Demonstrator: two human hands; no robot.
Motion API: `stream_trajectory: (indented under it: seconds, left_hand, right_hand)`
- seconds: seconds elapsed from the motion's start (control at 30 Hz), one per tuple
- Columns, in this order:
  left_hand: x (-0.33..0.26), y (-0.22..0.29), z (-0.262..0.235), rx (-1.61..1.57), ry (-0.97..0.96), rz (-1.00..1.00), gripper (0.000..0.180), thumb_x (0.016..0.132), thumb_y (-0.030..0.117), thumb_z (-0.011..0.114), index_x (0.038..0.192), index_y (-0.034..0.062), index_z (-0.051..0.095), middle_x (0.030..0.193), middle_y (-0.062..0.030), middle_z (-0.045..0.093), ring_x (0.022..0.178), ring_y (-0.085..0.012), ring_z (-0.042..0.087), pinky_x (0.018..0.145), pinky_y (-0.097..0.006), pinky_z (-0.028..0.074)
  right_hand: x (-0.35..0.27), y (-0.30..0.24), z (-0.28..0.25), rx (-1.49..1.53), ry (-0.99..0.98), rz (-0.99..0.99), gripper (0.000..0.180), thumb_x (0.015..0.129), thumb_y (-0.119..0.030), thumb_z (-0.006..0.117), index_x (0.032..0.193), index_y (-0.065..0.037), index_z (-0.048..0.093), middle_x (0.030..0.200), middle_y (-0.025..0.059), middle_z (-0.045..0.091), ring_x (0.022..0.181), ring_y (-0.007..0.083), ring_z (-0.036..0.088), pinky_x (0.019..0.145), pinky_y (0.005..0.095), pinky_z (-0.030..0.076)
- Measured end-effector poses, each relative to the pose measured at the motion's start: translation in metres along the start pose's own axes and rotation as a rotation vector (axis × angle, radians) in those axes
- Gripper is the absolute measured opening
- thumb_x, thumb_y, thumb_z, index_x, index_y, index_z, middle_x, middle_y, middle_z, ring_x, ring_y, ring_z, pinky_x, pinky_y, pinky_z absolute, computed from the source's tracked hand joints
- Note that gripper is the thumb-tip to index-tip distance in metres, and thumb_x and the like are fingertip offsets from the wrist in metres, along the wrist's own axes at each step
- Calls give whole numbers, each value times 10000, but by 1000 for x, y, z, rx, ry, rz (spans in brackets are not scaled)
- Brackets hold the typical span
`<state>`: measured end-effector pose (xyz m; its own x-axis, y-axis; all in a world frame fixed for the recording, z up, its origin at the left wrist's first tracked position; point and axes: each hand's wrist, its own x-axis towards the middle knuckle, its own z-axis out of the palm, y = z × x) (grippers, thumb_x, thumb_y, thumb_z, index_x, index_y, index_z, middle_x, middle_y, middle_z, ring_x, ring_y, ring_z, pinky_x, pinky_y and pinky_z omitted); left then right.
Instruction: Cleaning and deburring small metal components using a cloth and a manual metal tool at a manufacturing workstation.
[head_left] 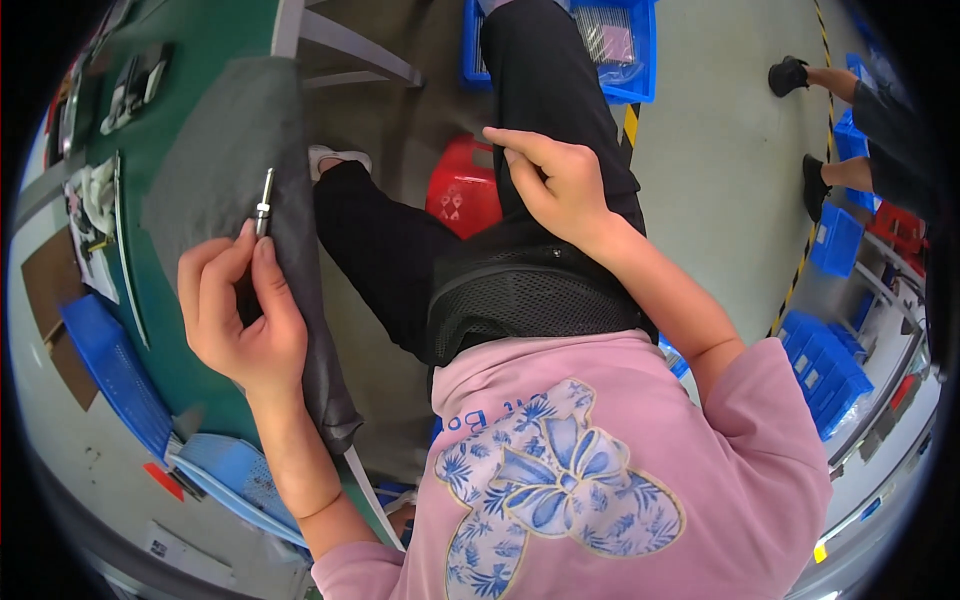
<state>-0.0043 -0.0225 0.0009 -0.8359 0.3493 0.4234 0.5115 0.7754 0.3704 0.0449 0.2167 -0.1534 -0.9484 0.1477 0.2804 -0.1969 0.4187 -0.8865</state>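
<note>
My left hand (245,320) is closed, thumb and fingertips pinching the lower end of a slim silver metal pin (264,205) with a wider collar partway along it. The pin points away from me, held above a dark grey cloth (225,150) that covers part of the green table and hangs over its edge. My right hand (560,185) is over my right thigh, apart from the table. Its index finger is stretched out and the other fingers are partly curled, with nothing visible between them.
The green table (215,400) lies on my left, with a blue basket (120,375) and a light blue basket (235,470) beside it. A red stool (465,190) stands near my legs. A blue crate (635,85) holds packed parts. At right, another person's legs (845,85) and blue bins (825,365) show.
</note>
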Motion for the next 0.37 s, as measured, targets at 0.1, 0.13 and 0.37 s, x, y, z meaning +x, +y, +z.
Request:
stream_trajectory:
  seconds: [0.1, 0.13, 0.37]
  left_hand:
    - [-2, -5, -1, 56, 4, 13, 109, 796, -82, 668, 889, -27, 665, 816, -89, 591, 679, -144, 555, 554, -224, 420]
    - [-3, -6, -2, 73, 11, 31, 115, 804, -83, 660, 903, -26, 666, 822, -92, 592, 685, -141, 556, 554, -221, 420]
    - [-1, -3, -1, 163, 66, 94, 176, 844, -41, 649, 1016, -14, 671, 883, -77, 599, 680, -96, 531, 558, -204, 413]
  right_hand:
    - [-7, 7, -1, -5, -15, 74, 279, 853, 23, 582, 1095, -65, 692, 666, 113, 635, 503, 118, 550, 492, 246, 411]
    - [-7, 9, -2, -13, -38, 113, 271, 857, 8, 582, 1092, -71, 693, 657, 114, 630, 503, 126, 555, 497, 253, 415]
    - [-9, 11, -14, -87, -112, 294, 260, 837, -87, 580, 1068, -105, 698, 795, 107, 696, 727, 271, 683, 651, 352, 532]
